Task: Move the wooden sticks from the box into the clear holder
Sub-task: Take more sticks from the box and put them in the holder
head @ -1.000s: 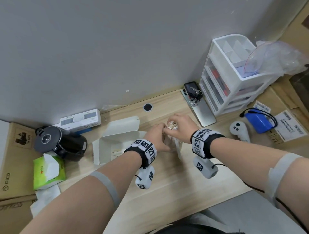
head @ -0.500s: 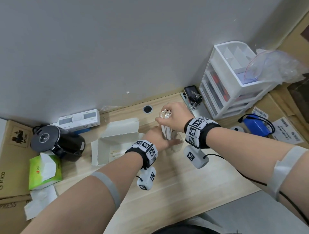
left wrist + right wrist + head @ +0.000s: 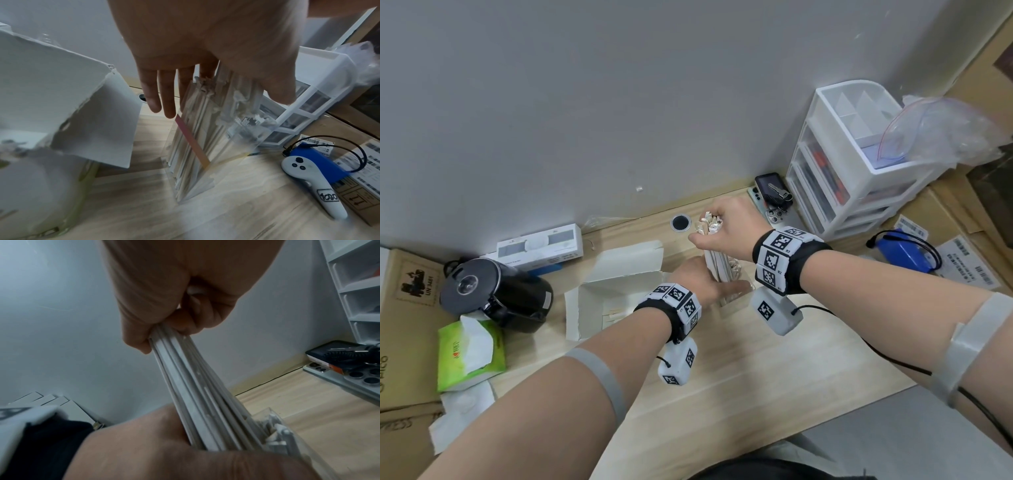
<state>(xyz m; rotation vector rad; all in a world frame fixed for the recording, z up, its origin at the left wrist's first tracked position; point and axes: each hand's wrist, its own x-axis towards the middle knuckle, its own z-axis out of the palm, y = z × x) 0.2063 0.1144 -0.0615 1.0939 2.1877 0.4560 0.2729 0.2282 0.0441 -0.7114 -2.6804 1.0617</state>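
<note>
**Wooden sticks: bundle half-way into clear holder**

Wooden sticks (image 3: 717,260) are pale, thin, flat strips w/ rough, splintered top ends; a bundle stands near upright, lower ends inside the clear holder (image 3: 207,146), tops in the right fist. A few more lie in the box.

Left to right:
- Black kettle (image 3: 493,294) and green tissue pack (image 3: 465,353) sit at far left of the surface (image 3: 756,394), well apart from the work.
- White cardboard box (image 3: 619,274) is open, flap up, just left of the holder; a few sticks show on its floor.
- Left hand (image 3: 702,281) is at the holder's left side. Fingers (image 3: 166,91) are straight & relaxed, resting by its rim, not curled round it. It holds nothing, seems to steady only.
- Holder: transparent, square-walled, upright on the surface, packed w/ sticks.
- Right hand (image 3: 726,228) is clenched round the bundle's top, above the holder.
- White drawer unit (image 3: 859,164) and blue pack (image 3: 904,250) at right, clear of the job.

Doing it well, imo: keep the bundle vertical, lower slowly, loosen grip bit by bit so the ends slide down w/o snagging sticks already inside. Press the left palm firmer on the wall; the holder looks light and tall, may tip. Splayed sticks could catch the rim, so squeeze them together first.
</note>
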